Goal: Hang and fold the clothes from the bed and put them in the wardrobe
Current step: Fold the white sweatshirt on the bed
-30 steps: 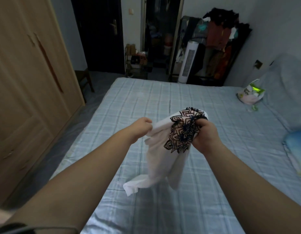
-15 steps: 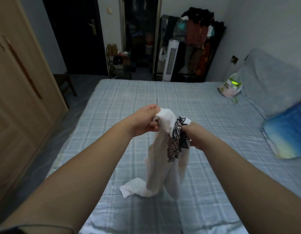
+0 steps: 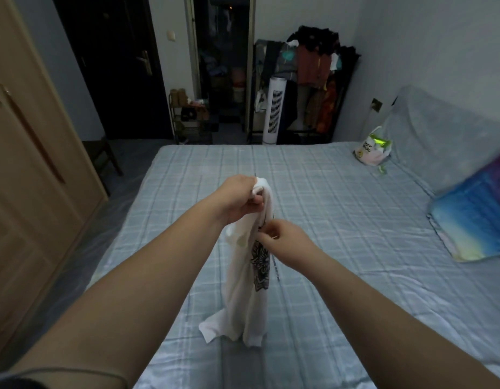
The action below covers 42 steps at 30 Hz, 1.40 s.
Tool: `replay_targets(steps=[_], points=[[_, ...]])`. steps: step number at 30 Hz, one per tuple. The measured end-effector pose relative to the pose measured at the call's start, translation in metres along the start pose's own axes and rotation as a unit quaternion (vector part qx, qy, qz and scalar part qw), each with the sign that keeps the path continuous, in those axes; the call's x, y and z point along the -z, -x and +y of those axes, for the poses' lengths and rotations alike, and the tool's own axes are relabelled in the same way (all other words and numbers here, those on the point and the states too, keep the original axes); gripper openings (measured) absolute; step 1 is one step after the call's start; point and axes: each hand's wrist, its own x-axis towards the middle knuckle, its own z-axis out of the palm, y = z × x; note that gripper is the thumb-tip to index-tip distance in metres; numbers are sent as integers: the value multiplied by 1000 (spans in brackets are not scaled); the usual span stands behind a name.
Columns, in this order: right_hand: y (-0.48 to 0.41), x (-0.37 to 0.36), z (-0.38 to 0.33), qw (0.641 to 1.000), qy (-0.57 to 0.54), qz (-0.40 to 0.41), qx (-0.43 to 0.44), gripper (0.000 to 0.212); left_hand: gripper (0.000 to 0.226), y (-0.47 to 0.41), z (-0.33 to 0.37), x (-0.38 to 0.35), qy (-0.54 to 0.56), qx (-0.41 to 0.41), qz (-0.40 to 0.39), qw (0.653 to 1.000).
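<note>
1. Plastic bag (image 3: 370,149), far right corner of the bed (image 3: 327,192): two lines of dark print, blurred, not legible.
2. White shirt (image 3: 240,293): thin line of small print beside its black pattern, too small to read.

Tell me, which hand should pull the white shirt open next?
Right, probably. The left hand grips the top of the white shirt and holds it up. The right hand pinches the cloth lower down, beside the black print, so it could pull sideways.
</note>
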Motion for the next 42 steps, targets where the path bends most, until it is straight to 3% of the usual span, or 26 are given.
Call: replay_targets(steps=[4,7,9,12,15,18,26,32,36,39,42], points=[[0,-17,0,1000,-1,26,-5,51,18,8,7,-5,-12,-13,-37,999],[-3,-20,-2,998,32,61,-4,59,26,12,12,-8,-5,-25,-55,998],[-4,-21,2,992,96,80,17,52,23,16,15,-10,18,-33,-62,997],[-8,-15,15,976,174,129,16,23,24,16,20,-7,29,-47,-36,998],[-14,7,31,980,129,145,-53,7,29,12,22,9,-8,-66,14,998],[-21,36,45,977,45,189,-86,9,29,10,16,26,-27,-63,8,998],[-31,101,61,949,-93,298,-45,12,24,2,4,26,-73,-36,31,996],[-49,159,82,956,-82,283,4,11,26,-9,8,-2,-49,-52,89,993],[-60,210,107,961,-47,273,20,20,29,-13,11,-26,-42,-66,66,995],[-66,246,123,972,7,233,39,24,38,-20,6,-52,-172,-68,79,980],[-71,276,133,976,53,200,63,20,17,-33,1,-83,-393,-107,185,894]])
